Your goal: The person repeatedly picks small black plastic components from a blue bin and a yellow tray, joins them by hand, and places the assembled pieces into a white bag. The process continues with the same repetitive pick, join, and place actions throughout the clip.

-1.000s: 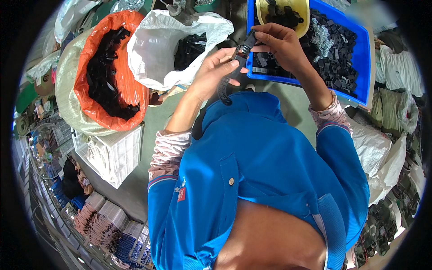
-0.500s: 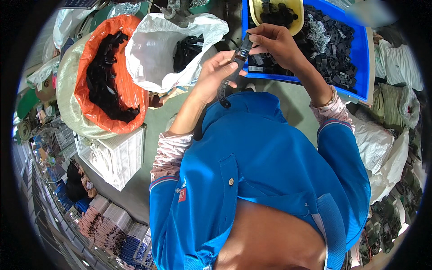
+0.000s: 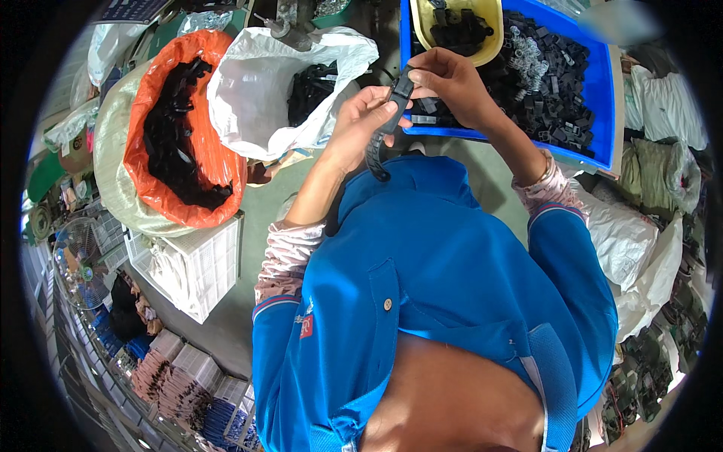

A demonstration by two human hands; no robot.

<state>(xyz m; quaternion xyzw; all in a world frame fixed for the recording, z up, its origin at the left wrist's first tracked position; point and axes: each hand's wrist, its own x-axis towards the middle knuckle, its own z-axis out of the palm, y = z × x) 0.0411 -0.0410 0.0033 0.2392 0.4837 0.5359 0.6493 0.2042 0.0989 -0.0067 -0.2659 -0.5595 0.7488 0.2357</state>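
My left hand [image 3: 352, 129] is closed around a long black plastic part [image 3: 374, 156] with a curved tail that hangs below the fingers. At its upper end, my right hand [image 3: 454, 84] pinches a smaller black end piece [image 3: 407, 80] between thumb and fingers. The two pieces meet, and the fingers partly hide the joint. Beneath and beyond the right hand lies a blue tray [image 3: 608, 113] of small black plastic pieces [image 3: 566, 92] and a heap of shiny metal springs [image 3: 529, 66]. A yellow tub [image 3: 497, 47] with black pieces sits in the tray.
Left of my hands stands a white bag [image 3: 245, 102] with black parts inside. Beside it is an orange-lined sack [image 3: 227, 162] of black parts, above a white plastic crate [image 3: 215, 275]. White sacks [image 3: 621, 230] lie at the right. A metal fixture [image 3: 286, 22] stands behind the white bag.
The shiny gap between the end piece and the long part has closed. My right hand has come slightly down and left, toward my left hand.
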